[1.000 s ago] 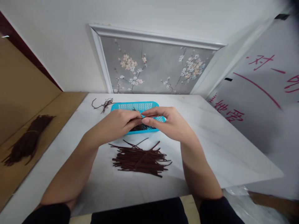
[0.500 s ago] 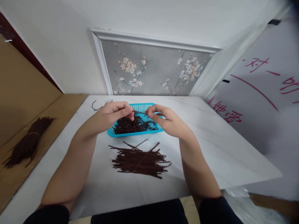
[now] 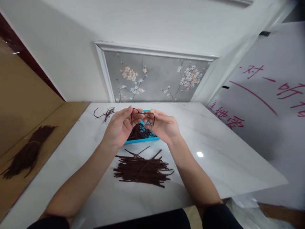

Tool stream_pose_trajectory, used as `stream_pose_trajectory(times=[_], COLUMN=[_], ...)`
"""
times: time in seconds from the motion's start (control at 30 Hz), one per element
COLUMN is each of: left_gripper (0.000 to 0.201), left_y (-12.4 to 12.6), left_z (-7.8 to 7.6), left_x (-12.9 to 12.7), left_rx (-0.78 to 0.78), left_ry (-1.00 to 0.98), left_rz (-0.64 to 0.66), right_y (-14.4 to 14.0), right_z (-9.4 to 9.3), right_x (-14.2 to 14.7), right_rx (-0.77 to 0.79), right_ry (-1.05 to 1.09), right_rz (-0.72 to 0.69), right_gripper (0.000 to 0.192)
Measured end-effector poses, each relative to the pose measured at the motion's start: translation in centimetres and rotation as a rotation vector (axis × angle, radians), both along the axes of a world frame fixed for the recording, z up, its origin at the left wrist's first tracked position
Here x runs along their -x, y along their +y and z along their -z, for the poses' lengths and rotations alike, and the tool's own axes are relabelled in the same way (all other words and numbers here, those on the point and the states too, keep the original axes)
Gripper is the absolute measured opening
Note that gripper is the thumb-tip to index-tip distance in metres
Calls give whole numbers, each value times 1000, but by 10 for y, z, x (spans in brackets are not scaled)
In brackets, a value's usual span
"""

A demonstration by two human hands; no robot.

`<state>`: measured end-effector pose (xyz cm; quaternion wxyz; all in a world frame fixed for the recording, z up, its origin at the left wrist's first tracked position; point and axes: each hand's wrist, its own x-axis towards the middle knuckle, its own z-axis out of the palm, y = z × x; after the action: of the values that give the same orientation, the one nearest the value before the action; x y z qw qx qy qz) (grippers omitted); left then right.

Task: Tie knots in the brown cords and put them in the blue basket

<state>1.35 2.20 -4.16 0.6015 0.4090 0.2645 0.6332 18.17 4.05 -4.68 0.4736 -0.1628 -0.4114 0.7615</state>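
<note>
My left hand and my right hand are raised over a blue plastic basket. Between them is a thin dark brown strip, pinched toward each end, with both ends bent downward. The palms are turned partly toward me. Short, curled brown pieces lie in the basket, partly hidden by my hands. Nearer to me on the table, a pile of straight brown strips lies roughly side by side.
A few loose curled strips lie on the white marbled table left of the basket. On cardboard at the left sits a tied bundle of brown strips. A wall panel rises behind; a board with red writing stands right.
Both hands have turned, so the palms show more. The strip, straight between my hands before, now has its ends bent down. The view has shifted slightly, uncovering more loose strips at the left.
</note>
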Motion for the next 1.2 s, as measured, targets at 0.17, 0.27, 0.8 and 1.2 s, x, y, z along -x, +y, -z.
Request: stream_pose_trajectory(times=[0.17, 0.27, 0.8, 1.2], left_gripper=[23, 18, 19, 25], left_y=[0, -3, -19, -9], left_z=[6, 6, 9, 21], left_x=[-7, -8, -16, -13], left_rx=[31, -19, -459, -853], left_ry=[-141, -102, 340, 533], left_rz=[-27, -77, -757, -821], right_y=[-6, -8, -25, -27], right_z=[4, 5, 5, 0], right_x=[13, 20, 34, 29], right_rx=[42, 20, -214, -240], right_ry=[197, 213, -23, -89], right_rz=[-7, 24, 449, 428], right_gripper=[8, 11, 14, 16])
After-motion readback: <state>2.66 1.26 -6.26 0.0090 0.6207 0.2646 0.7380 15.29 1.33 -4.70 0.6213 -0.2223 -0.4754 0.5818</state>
